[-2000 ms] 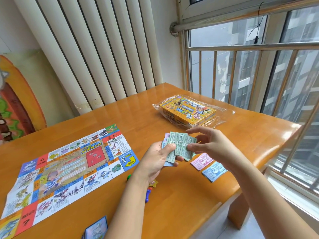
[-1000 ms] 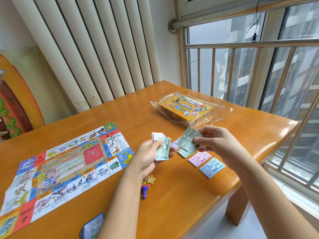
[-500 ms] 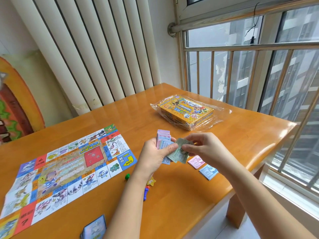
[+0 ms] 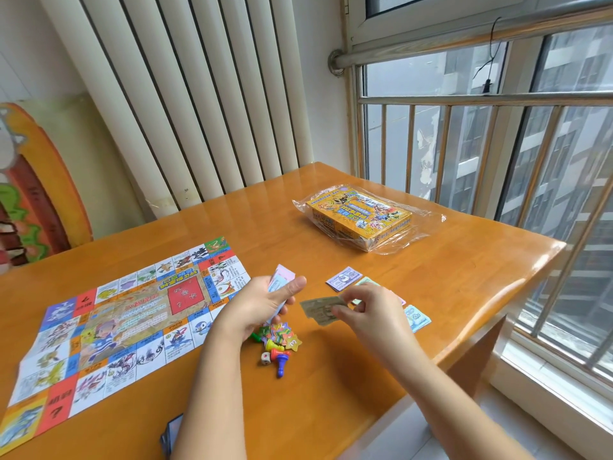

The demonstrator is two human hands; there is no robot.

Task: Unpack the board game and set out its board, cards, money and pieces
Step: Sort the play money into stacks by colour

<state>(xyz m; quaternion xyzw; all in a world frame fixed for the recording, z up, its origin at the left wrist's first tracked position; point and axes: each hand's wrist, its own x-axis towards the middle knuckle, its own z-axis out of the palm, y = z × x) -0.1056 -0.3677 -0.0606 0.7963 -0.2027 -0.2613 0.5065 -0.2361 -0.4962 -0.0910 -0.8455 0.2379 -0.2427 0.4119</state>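
My left hand (image 4: pixel 262 305) holds a stack of pink and blue play money (image 4: pixel 279 283) upright above the table. To its right, my right hand (image 4: pixel 371 310) pinches a few greenish-grey notes (image 4: pixel 320 308) just over the tabletop. Behind and beside that hand lie small money piles: a purple one (image 4: pixel 343 278), a blue one (image 4: pixel 417 318), and a green and a pink one mostly hidden by the hand. The unfolded game board (image 4: pixel 122 313) lies flat at the left. Coloured pawns, star tokens and a die (image 4: pixel 278 343) sit below my left hand.
The yellow game box (image 4: pixel 358 220) rests on its clear wrapper at the far right of the wooden table (image 4: pixel 464 277). A deck of cards (image 4: pixel 170 436) stands at the near edge. The table's right edge runs close to the window railing; a radiator lines the back wall.
My right hand has drawn greenish notes off the stack and moved them right and down, away from my left hand. The camera tilted, bringing the pawns and die into view.
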